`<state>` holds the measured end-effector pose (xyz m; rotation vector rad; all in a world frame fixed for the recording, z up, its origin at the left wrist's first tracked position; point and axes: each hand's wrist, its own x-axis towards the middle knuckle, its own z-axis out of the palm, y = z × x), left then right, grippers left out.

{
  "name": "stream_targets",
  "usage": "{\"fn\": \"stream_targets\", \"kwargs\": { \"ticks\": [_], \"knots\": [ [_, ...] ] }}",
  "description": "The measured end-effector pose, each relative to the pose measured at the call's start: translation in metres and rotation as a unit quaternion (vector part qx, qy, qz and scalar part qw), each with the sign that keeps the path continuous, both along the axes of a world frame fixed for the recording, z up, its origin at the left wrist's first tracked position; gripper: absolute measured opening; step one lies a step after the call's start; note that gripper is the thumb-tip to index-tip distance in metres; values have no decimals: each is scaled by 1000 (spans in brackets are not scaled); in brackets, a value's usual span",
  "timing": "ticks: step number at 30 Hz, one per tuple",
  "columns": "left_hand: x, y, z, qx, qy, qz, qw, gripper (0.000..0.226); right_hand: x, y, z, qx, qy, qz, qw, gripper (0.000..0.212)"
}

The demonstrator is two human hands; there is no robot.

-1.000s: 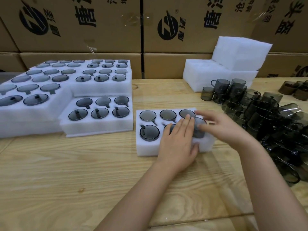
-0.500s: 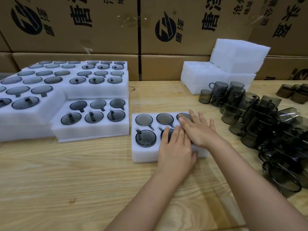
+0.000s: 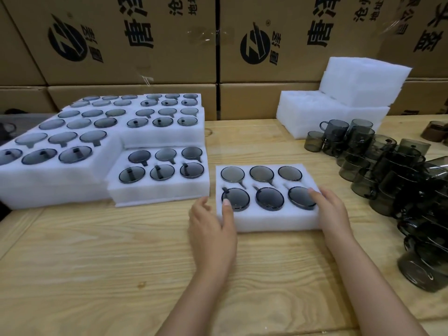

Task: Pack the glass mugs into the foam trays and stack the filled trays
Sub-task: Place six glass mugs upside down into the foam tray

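Gripping the full foam tray (image 3: pixel 266 223) at its two ends, the left hand (image 3: pixel 213 226) and right hand (image 3: pixel 332 214) hold it on the bench (image 3: pixel 121 263), just right of the stacked trays (image 3: pixel 157 192). Tipping it could make the mugs (image 3: pixel 269 198) slide out and break.

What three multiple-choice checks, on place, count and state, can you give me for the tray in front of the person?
1. Where do the loose mugs lie from the front tray?
A. to its left
B. to its right
C. on top of it

2. How many mugs does the front tray hold?
A. four
B. five
C. six

3. How do the hands stand?
A. the left hand and the right hand each hold an end of the front tray
B. only one touches it
C. both hang clear of it

1 B: the pile sits off its right end.
2 C: two rows of three, every pocket filled.
3 A: a thumb lies on top at each end.
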<state>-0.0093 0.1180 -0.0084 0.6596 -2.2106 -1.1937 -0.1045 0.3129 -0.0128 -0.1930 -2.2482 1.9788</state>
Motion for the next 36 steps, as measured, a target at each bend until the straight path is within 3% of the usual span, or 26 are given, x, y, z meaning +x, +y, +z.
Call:
{"fn": "stream_targets", "kwargs": {
  "ticks": [3,8,13,17,21,27,31,36],
  "knots": [
    [-1,6,-7,34,-3,-36,999,51,5,-2,6,-113,0,13,994,15],
    [1,2,-1,23,83,-48,995,49,10,-3,15,-160,-1,46,986,18],
    [-1,-15,16,29,178,-41,983,61,13,-12,41,-245,108,158,950,39],
    [-9,-66,31,67,265,8,962,41,14,-59,63,-218,151,233,936,50],
    [-14,-129,35,144,341,88,925,22,11,-133,73,-201,164,259,930,37],
    [-23,-183,14,166,319,143,922,19,-9,-199,53,-178,117,322,922,40],
    [-31,-180,7,125,304,188,926,39,-11,-203,30,-176,114,348,914,65],
    [-35,-171,11,126,300,294,899,36,-15,-209,24,-90,131,297,942,75]
  ]
}}
